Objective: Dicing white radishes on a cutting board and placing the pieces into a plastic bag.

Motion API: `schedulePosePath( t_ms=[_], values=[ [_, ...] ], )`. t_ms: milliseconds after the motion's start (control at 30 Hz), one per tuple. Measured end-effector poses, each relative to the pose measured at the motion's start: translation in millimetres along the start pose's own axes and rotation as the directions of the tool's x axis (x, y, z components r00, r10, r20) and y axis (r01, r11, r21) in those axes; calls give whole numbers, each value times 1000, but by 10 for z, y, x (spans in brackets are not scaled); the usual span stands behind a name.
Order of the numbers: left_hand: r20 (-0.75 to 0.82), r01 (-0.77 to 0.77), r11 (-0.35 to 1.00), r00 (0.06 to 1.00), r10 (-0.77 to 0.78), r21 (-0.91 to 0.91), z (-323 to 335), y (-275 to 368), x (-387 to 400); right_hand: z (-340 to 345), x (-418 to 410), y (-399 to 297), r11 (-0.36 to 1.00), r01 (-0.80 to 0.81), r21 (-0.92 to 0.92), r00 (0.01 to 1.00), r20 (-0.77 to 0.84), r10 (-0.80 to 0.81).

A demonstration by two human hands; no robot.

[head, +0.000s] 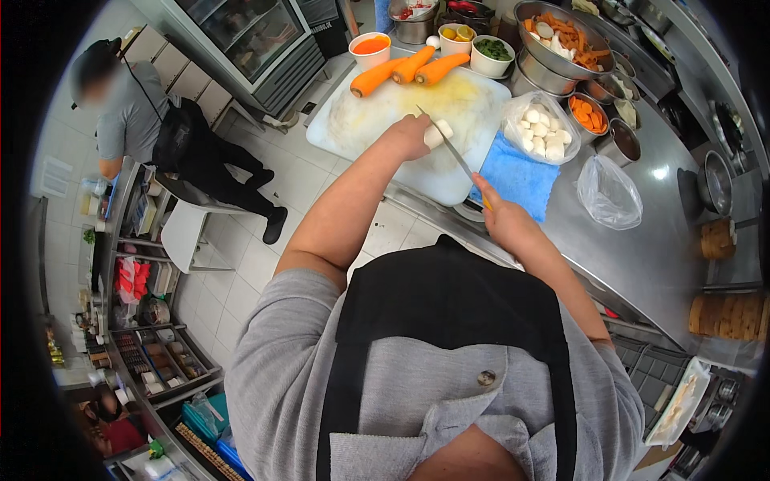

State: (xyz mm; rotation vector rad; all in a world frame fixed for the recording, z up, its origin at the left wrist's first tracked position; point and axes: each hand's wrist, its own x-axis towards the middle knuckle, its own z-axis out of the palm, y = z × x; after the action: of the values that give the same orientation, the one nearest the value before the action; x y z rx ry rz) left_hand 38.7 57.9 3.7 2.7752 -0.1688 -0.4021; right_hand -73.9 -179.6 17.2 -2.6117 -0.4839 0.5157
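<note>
On the white cutting board (349, 123), my left hand (412, 137) grips a pale, roughly cylindrical piece of white vegetable (442, 130). My right hand (508, 219) is closed around the yellow handle of a kitchen knife (458, 155). The blade lies across the white piece, close to my left fingers; how deep it sits cannot be seen. Several whole peeled carrots (415, 69) rest along the board's far side. Right of the board, a clear plastic bag (568, 111) holds several white chunks, beside a folded blue cloth (517, 174).
Behind the board stand tubs of orange liquid (370, 47), lemons (457, 33) and chopped greens (491, 49). A steel bowl of peelings (565, 42) and a pot of carrot slices (588, 115) are at right. Another person (180, 132) leans over a counter at left.
</note>
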Motion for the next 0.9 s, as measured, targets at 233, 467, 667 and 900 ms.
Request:
schedulePosePath(
  t_ms=[233, 467, 667, 900],
  values=[
    [-21, 6, 1000, 1000, -6, -28, -13, -15, -18, 104, -71, 159, 977, 120, 175, 986, -132, -97],
    [-73, -8, 995, 997, 1, -96, 28, -68, -32, 0, -311, -53, 984, 164, 68, 980, -130, -154],
    [-61, -5, 993, 998, -2, -117, 47, -101, 0, -28, -320, -102, 991, 127, 48, 989, -84, -123],
    [-63, 23, 999, 998, -25, -36, -3, 10, -74, -8, -99, -132, 1000, 16, 6, 999, 32, -16]
  ],
)
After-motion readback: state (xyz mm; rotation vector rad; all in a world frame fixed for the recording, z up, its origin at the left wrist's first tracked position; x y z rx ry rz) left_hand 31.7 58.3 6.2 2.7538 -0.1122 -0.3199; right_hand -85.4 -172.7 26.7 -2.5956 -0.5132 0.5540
